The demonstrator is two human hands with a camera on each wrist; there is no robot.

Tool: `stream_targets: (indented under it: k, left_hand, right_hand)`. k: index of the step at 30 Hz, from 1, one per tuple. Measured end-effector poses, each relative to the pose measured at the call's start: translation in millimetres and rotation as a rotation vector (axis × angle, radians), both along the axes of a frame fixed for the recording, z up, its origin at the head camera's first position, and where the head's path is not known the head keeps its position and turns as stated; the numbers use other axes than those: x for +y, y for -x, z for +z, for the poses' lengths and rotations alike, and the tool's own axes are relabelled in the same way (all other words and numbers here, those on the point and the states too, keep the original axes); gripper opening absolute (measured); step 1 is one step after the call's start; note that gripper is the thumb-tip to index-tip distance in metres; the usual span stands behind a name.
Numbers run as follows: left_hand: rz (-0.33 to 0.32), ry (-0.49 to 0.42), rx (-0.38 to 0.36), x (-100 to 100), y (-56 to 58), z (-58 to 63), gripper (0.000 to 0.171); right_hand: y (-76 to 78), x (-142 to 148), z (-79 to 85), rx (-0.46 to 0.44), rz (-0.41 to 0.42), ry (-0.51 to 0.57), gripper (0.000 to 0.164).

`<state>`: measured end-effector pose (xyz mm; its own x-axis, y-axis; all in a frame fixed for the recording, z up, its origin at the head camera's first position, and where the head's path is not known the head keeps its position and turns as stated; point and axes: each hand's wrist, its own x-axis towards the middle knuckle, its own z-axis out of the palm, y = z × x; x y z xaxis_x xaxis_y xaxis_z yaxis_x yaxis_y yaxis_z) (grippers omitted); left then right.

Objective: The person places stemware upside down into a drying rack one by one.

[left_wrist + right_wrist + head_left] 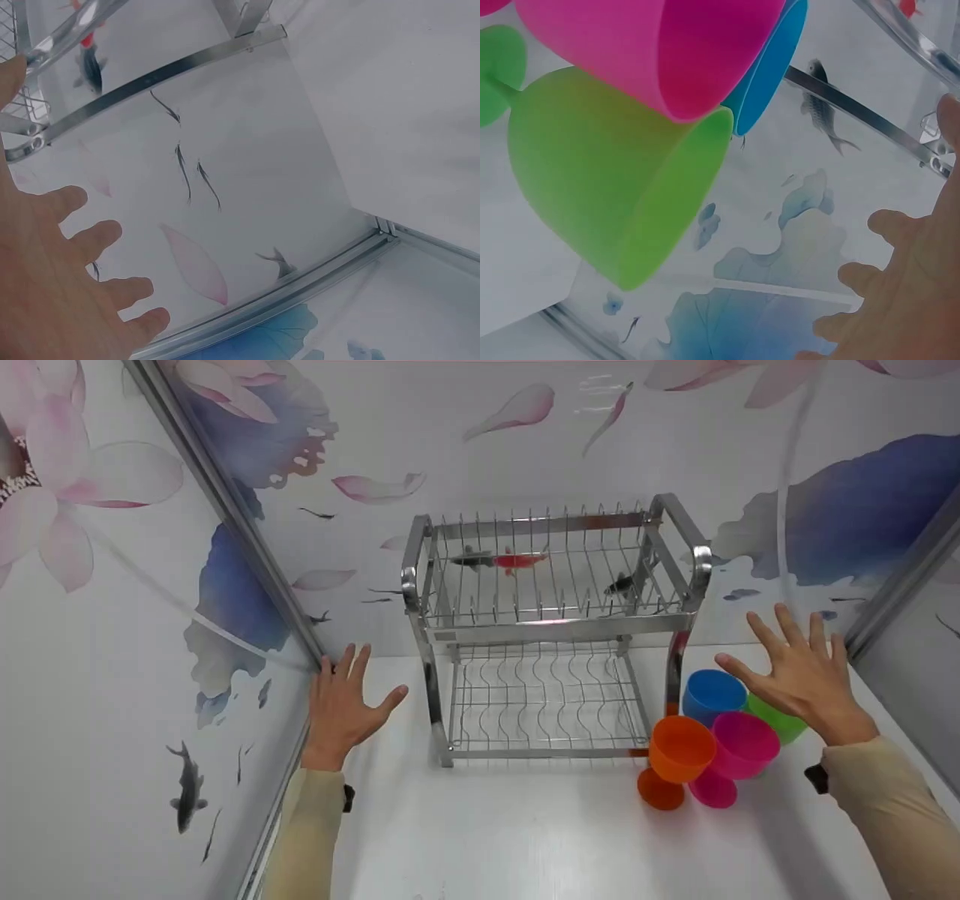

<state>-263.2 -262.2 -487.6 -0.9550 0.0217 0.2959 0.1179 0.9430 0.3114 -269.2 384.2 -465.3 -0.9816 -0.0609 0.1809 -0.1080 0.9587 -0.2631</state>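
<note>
Both hands are spread and hold nothing. On the left, my left hand point(341, 712) is held between the side wall and a two-tier metal dish rack point(555, 626). My right hand point(806, 682) hovers over a cluster of plastic goblets at the rack's right side, partly covering the green goblet point(780, 720). Beside that one stand a blue goblet point(712, 697), a pink goblet point(746, 744) and an orange goblet point(681, 748), the last one nearest the rack's front leg. In the right wrist view, the green goblet point(615, 172) is apart from the fingers point(889, 225).
The rack's upper tier has upright wire slots; wavy wires form its lower tier point(547, 697). White tabletop point(525, 832) extends in front. Walls printed with lotus flowers and fish enclose the back and sides, with metal corner strips point(240, 540) at their joins.
</note>
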Motion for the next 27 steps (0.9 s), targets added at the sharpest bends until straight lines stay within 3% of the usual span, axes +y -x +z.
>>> stream_targets:
  k: [7,16,22,27]
  left_hand:
    - [0.004,0.011,0.001,3,-4.2,0.8,0.101]
    - [-0.019,-0.004,0.021,6,-10.9,-0.7,0.1]
    - [-0.054,-0.149,0.012,17,-18.2,-9.8,0.095]
    - [-0.069,-0.364,-0.01,28,-20.4,-17.1,0.092]
  right_hand:
    - [-4.6,1,1.7,0.02,0.003,-0.018,0.096]
    - [-29.1,3,0.3,0.066,0.017,-0.008,0.094]
    - [-54.0,2,-0.5,0.095,-0.001,0.08,0.094]
    - [-74.0,-3,-4.5,0.135,0.026,0.23,0.089]
